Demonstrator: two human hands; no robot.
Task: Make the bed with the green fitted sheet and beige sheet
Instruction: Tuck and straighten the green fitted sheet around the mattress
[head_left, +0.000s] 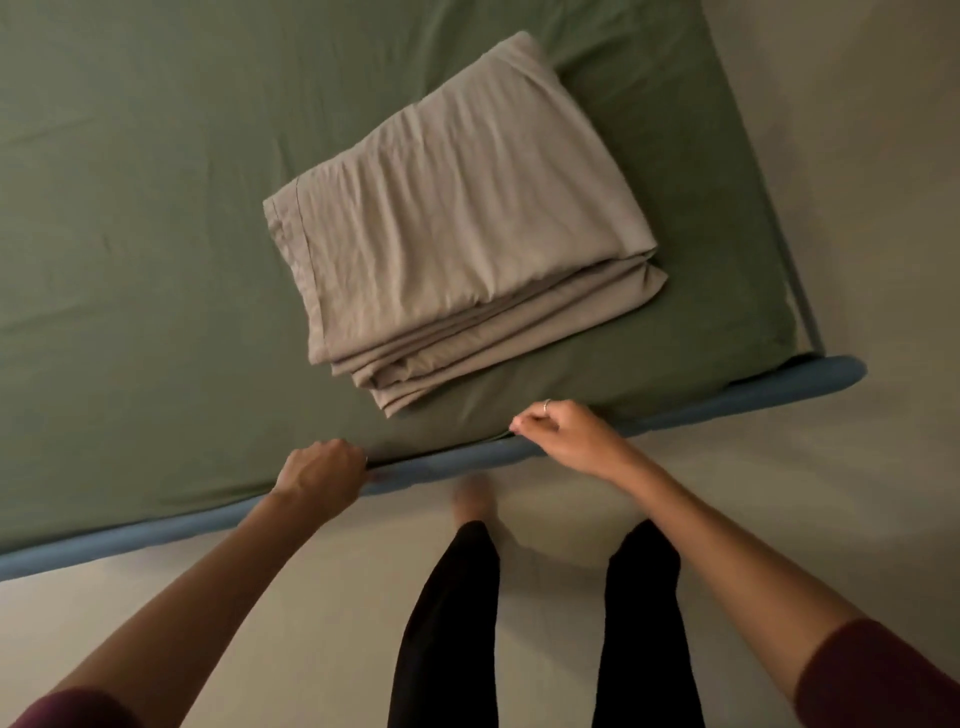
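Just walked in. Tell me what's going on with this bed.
A person is standing at the side of the bed, tucking the green fitted sheet along the blue bed frame. The left hand and the right hand both grip the sheet's edge at the mattress side. The folded beige sheet lies on top of the green one, not yet spread.

The green fitted sheet (156, 234) lies stretched over the mattress, smooth with faint creases. The beige sheet (457, 228) sits folded in a thick, wrinkled rectangular stack on it, near the bed's near edge.
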